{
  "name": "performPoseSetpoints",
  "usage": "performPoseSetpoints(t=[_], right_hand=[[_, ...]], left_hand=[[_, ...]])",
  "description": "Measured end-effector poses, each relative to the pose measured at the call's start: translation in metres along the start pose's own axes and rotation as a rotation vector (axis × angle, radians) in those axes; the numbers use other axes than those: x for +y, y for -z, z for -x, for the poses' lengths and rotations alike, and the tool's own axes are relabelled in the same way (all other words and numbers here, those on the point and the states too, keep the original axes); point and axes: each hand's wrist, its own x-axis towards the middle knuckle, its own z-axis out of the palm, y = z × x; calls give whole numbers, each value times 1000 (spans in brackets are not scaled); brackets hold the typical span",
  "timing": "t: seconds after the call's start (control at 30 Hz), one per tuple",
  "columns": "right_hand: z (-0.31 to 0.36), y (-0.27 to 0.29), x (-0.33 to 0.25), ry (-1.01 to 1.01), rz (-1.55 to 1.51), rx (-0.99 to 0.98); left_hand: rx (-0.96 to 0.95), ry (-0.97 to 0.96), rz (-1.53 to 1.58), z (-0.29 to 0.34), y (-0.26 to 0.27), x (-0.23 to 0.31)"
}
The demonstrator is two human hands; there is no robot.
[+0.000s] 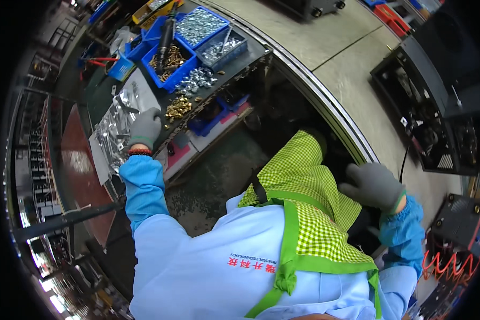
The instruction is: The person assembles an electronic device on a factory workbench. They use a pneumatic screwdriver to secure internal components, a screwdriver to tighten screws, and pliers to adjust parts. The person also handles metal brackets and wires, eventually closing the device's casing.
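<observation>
My left hand (145,129), in a grey glove, is at the right side of a pile of shiny flat metal brackets (112,130) on the workbench. Its fingers are curled in, and the pile partly hides their tips; a bracket lies against them, but I cannot make out what is in the grip. Brass-coloured fittings (178,108) lie in a small heap just beyond this hand. My right hand (376,185), also gloved in grey, hangs beside the green checked apron (325,192), near a metal rail. Its thumb stands apart from the fingers, and nothing shows in it.
Blue bins hold copper-coloured screws (170,61) and silver screws (200,25), with a dark power screwdriver (167,40) above them. Loose silver parts (196,81) lie nearby. A metal rail (325,96) edges the pale surface, where a black cabinet (426,106) stands at right.
</observation>
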Motion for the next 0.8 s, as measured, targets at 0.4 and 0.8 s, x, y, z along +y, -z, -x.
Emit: performPoseSetpoints(t=[0.4,0.8], right_hand=[[59,-85,62,-105,-461,170],[221,-194,128,-880,-352,618]], left_hand=[[-35,-133,279,-1,-48,-20],[-743,-489,1821,-65,-19,207]])
